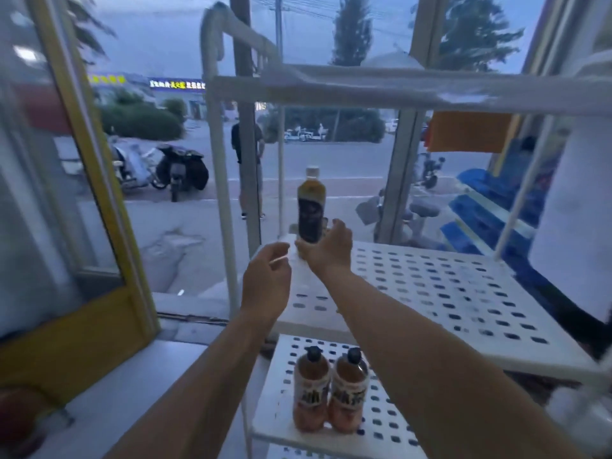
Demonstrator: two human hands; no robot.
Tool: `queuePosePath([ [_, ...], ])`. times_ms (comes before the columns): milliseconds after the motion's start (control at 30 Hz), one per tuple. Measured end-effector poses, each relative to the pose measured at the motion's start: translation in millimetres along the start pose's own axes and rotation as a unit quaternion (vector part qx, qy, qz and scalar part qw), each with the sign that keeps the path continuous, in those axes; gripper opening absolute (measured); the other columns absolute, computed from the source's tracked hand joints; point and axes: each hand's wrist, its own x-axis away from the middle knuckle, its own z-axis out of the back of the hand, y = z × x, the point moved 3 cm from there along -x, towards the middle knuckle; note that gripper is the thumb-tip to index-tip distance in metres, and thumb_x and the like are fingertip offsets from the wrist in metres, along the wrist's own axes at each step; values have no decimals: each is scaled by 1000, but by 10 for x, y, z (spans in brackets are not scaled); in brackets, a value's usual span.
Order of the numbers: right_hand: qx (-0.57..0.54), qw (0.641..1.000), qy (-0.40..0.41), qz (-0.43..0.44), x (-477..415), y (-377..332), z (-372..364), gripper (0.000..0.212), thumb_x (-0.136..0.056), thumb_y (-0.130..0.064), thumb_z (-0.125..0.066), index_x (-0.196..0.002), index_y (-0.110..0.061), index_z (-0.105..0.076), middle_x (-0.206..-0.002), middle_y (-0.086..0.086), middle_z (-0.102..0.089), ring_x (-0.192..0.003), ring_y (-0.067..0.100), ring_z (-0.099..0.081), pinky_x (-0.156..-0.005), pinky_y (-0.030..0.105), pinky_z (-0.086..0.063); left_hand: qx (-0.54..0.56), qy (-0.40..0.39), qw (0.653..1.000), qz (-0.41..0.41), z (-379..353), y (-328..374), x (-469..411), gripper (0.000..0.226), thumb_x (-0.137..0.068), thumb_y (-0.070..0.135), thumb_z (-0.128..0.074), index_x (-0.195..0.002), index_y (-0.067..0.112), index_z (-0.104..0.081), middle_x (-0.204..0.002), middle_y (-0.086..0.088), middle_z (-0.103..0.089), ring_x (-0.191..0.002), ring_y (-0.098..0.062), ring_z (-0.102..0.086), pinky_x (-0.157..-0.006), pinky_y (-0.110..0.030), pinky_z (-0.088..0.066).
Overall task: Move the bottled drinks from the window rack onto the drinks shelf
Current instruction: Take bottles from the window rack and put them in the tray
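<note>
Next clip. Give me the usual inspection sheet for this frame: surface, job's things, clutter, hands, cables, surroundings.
Surface: white perforated rack at the window; middle shelf holds one bottle, lower shelf holds two.
Job's things: dark-label bottle upright at the middle shelf's far left corner; two orange bottles upright, side by side, touching.
Clutter: nothing seen on the shelves besides bottles.
Hands: right hand around the dark-label bottle's base, grip not clearly closed; left hand open beside it, empty.
Cables: overhead wires outside only.
Surroundings: street through glass, parked scooters, a person standing, yellow door frame left.
</note>
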Motion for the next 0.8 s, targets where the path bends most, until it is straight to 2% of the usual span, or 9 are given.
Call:
queuePosePath([
  [67,45,997,-4,-57,-257,39,-206,93,-55,-54,-89,-127,-13,-47,-123,11,-55,-114,29,-58,-92,38,-52,15,7,1000,20,59,-126,-25,30,-91,8,-57,-111,28,-66,-104,19,-69,-95,6,-66,-65,-8,-51],
  [133,47,995,-22,-84,-472,103,-415,93,-56,-55,-89,-129,-16,-45,-125,8,-55,-115,28,-57,-93,39,-53,14,3,1000,19,79,-177,-58,28,-90,10,-59,-106,32,-66,-97,24,-68,-87,16,-63,-54,-2,-44],
  [267,10,995,-56,-87,-648,222,-689,65,-70,-39,-81,-124,-19,-50,-113,5,-66,-95,26,-65,-74,32,-50,23,1,1000,17,63,-241,-119,26,-88,11,-61,-105,31,-66,-94,24,-68,-84,17,-63,-53,-3,-45],
  [367,-4,996,-40,-76,-553,208,-632,61,-67,-44,-80,-117,-21,-53,-103,3,-67,-88,24,-65,-76,34,-54,20,-13,1000,8,-20,-185,-183,25,-87,15,-59,-100,35,-65,-95,21,-69,-88,10,-66,-69,-16,-52],
  [433,-11,997,-35,-69,-352,190,-472,56,-62,-51,-77,-108,-25,-58,-93,-2,-68,-83,20,-67,-73,34,-56,25,-29,999,3,-111,-64,-200,23,-86,17,-62,-87,40,-63,-84,23,-67,-76,13,-63,-64,-13,-49],
  [533,-65,996,-9,-56,22,235,-58,54,-50,-59,-73,-94,-31,-59,-72,-15,-64,-67,3,-64,-53,24,-45,75,-39,996,8,-241,161,-160,26,-82,10,-64,-82,37,-63,-77,19,-67,-65,13,-61,-50,-5,-42],
  [567,-77,996,-1,-50,135,260,121,55,-47,-59,-74,-93,-33,-59,-72,-18,-64,-67,-2,-62,-53,22,-44,91,-50,995,10,-293,223,-109,26,-81,9,-65,-83,35,-64,-78,18,-67,-64,12,-61,-48,-5,-42],
  [667,-81,995,22,-60,435,378,705,60,-43,-63,-73,-93,-33,-63,-76,-16,-69,-71,-1,-65,-60,24,-50,130,-95,987,7,-525,411,128,26,-78,7,-63,-85,32,-64,-82,14,-68,-65,10,-61,-47,-6,-43],
  [800,-44,990,107,-85,840,717,1509,53,-45,-61,-75,-90,-36,-61,-75,-17,-70,-71,0,-67,-63,28,-56,149,-180,972,-4,-990,617,614,22,-79,11,-59,-83,33,-61,-83,13,-66,-66,7,-60,-50,-8,-43],
])
